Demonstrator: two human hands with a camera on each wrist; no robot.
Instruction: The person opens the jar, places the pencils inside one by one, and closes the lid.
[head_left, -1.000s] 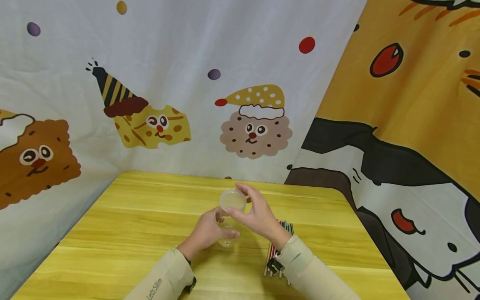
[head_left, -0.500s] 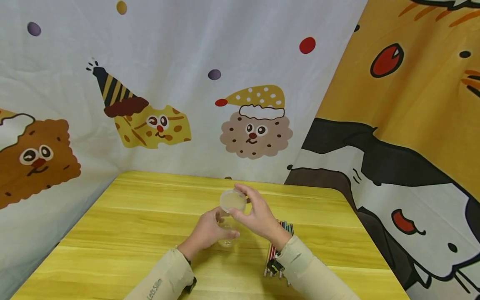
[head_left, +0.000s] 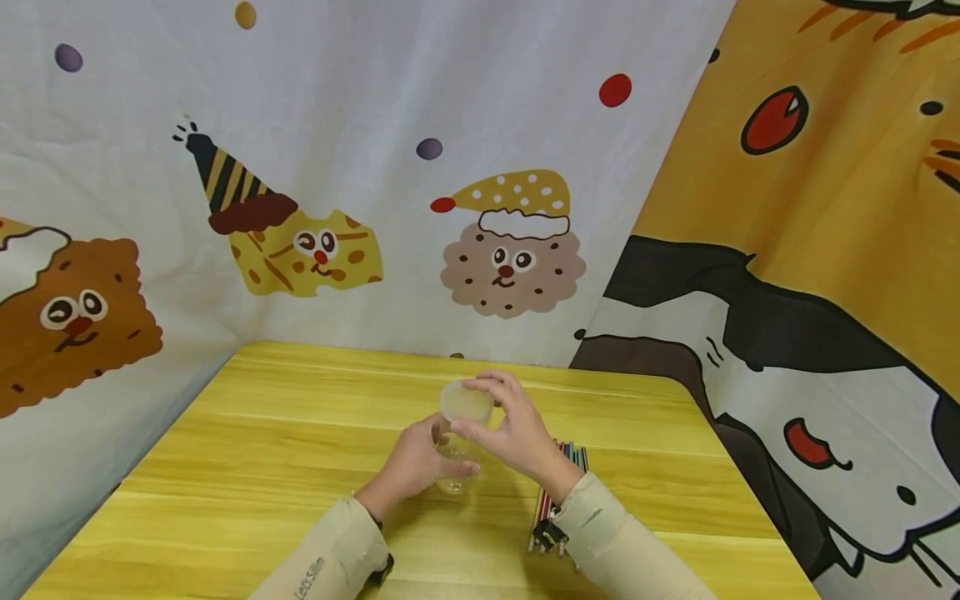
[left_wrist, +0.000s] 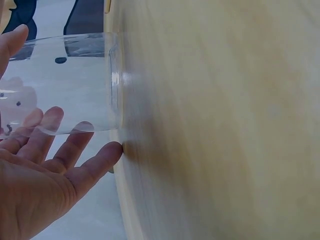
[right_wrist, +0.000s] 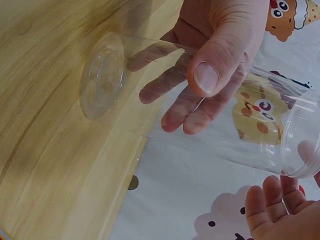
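Observation:
My left hand [head_left: 416, 462] grips a clear plastic jar [right_wrist: 235, 135] round its body and holds it upright. In the right wrist view the left thumb lies across the near side, with the fingers seen through the clear wall. A round translucent lid [head_left: 467, 402] sits at the jar's top. My right hand [head_left: 517, 425] holds that lid by its rim, thumb on the near side and fingers on the far side. The jar's base [right_wrist: 102, 77] is close to the table; whether it touches cannot be told. Nothing shows inside the jar.
Several coloured pencils [head_left: 540, 508] lie in a bunch on the yellow wood-grain table [head_left: 300, 417], partly under my right sleeve [head_left: 607, 517]. A printed cloth [head_left: 360, 108] hangs behind the table's far edge.
My right fingers have shifted round the far side of the lid's rim, and the knuckles sit more bent over it. The left hand and the jar have stayed in place.

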